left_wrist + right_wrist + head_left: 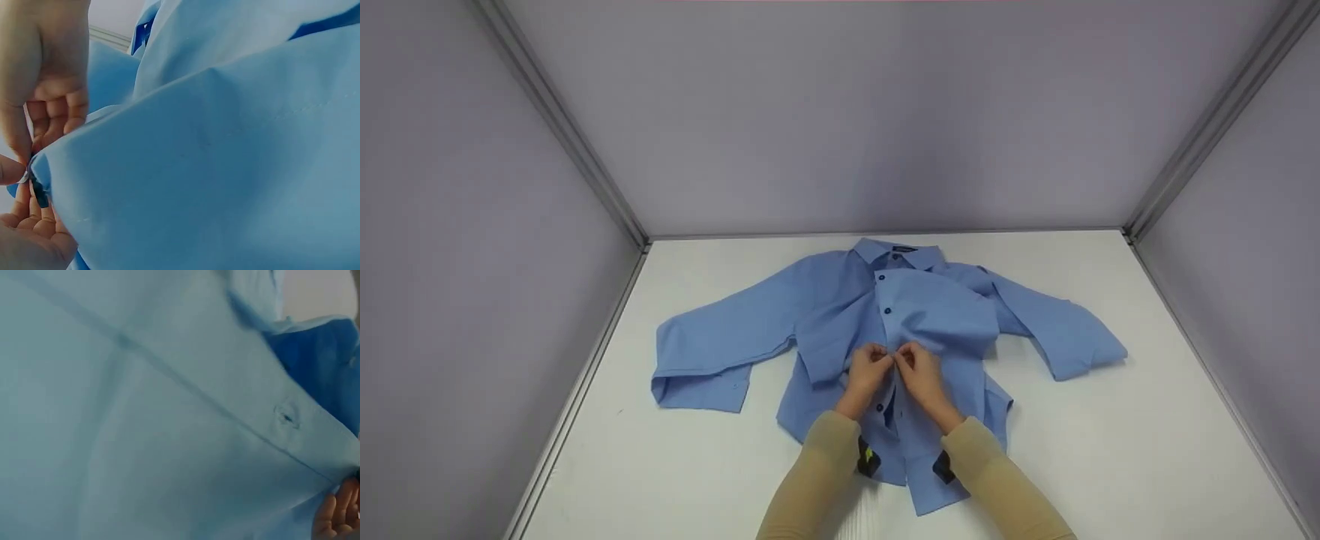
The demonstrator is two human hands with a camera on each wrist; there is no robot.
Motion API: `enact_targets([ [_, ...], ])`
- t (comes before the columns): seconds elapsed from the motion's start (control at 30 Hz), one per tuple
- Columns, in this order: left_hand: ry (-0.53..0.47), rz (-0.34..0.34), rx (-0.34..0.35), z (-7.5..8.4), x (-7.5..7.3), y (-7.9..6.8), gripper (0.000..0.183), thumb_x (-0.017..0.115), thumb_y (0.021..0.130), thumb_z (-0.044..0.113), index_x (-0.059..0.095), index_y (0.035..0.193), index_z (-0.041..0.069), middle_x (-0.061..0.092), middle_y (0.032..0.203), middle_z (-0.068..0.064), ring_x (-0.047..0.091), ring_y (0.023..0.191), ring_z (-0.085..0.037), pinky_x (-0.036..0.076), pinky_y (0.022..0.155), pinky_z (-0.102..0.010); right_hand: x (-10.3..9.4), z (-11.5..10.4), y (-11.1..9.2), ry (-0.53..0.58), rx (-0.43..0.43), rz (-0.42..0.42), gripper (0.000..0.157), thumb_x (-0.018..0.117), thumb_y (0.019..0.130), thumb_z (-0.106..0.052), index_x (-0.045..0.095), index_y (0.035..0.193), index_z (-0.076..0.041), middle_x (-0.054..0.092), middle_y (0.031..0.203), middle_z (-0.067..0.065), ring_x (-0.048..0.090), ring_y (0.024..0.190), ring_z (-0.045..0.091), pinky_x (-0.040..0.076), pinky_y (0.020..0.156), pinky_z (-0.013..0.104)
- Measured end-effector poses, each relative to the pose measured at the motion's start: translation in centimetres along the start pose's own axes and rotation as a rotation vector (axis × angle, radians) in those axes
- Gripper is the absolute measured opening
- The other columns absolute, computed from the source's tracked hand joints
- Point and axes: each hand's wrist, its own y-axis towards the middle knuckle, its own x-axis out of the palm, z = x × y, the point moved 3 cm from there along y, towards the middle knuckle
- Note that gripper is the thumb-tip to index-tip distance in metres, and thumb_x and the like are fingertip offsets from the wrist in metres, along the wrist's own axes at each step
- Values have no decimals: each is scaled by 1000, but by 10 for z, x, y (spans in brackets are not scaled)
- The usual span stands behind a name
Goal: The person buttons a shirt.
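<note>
A blue long-sleeved shirt [757, 319] lies front up on a white table, collar [924, 259] at the far side. Near the middle of its front edge, my left hand [868, 370] and right hand [922, 375] meet, fingertips pinching the fabric. Between the fingers in the left wrist view shows a dark button [39, 194], partly covered. Two dark buttons show on the front strip above my hands. Below them, the front panels part, and a lower button [879, 407] sits on the left panel. The right wrist view shows a buttonhole [288, 418] on the strip.
The left sleeve in view [720, 341] stretches out with its cuff folded back; the other sleeve [1061, 330] bends toward the near right. White table surface [1155, 442] surrounds the shirt. Grey panels [885, 120] wall the back and both sides.
</note>
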Motion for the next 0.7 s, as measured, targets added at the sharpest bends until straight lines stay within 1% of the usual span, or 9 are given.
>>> enact_targets([
  [0.07, 9, -4, 5, 1, 0, 0, 9, 52, 74, -2, 54, 82, -4, 51, 71, -6, 45, 60, -14, 39, 53, -26, 0, -4, -2, -103, -85, 12, 8, 55, 86, -4, 54, 78, -4, 51, 68, 5, 49, 59, 17, 41, 53, 31],
  [0.1, 13, -5, 8, 1, 0, 0, 8, 52, 74, -2, 54, 81, -4, 50, 70, -6, 45, 60, -13, 39, 53, -25, 0, -6, -3, -142, -114, 15, 9, 55, 86, -4, 53, 77, -4, 50, 68, 4, 49, 58, 17, 41, 52, 31],
  [0.17, 28, -8, 29, 1, 0, 1, 7, 52, 74, -3, 53, 80, -4, 49, 70, -5, 45, 60, -13, 39, 53, -25, 0, -9, -4, -205, -163, 12, 10, 54, 86, -3, 52, 77, -5, 49, 69, 4, 48, 58, 17, 40, 52, 31],
  [0.33, 101, -8, 108, 2, 1, 3, 4, 52, 74, -5, 51, 77, -3, 47, 69, -3, 44, 60, -12, 39, 53, -24, 3, -10, -7, -389, -280, 20, 13, 54, 86, -3, 48, 75, -5, 45, 68, 5, 45, 58, 19, 38, 52, 32],
  [0.4, 115, -8, 118, 3, 1, 3, 5, 52, 74, -6, 50, 75, -2, 46, 69, -3, 44, 60, -11, 39, 52, -23, 4, -9, -8, -442, -333, 39, 13, 54, 85, -2, 48, 74, -4, 44, 67, 6, 44, 58, 20, 38, 53, 33],
  [0.47, 110, -17, 122, 4, 1, 3, 6, 52, 74, -6, 49, 74, -1, 45, 68, -3, 43, 59, -11, 38, 51, -22, 4, -8, -8, -455, -383, 60, 12, 55, 84, -1, 48, 75, -3, 44, 68, 7, 45, 59, 21, 38, 53, 33],
  [0.57, 94, -33, 120, 5, 0, 2, 7, 50, 74, -6, 47, 74, 1, 44, 67, -2, 42, 57, -11, 36, 50, -22, 4, -6, -9, -406, -427, 92, 9, 56, 83, 1, 50, 77, -2, 47, 71, 8, 47, 63, 22, 40, 56, 33],
  [0.63, 80, -48, 112, 6, 0, 2, 7, 50, 75, -6, 47, 74, 1, 43, 66, -2, 41, 56, -12, 36, 50, -23, 4, -3, -9, -341, -419, 95, 7, 56, 84, 1, 51, 79, -2, 48, 74, 8, 48, 65, 21, 41, 57, 33],
  [0.7, 68, -61, 97, 5, 0, 2, 7, 49, 76, -6, 46, 76, 0, 43, 66, -2, 41, 56, -12, 35, 50, -23, 4, 0, -8, -232, -370, 84, 6, 54, 86, 0, 51, 80, -3, 48, 75, 7, 47, 65, 19, 41, 58, 33],
])
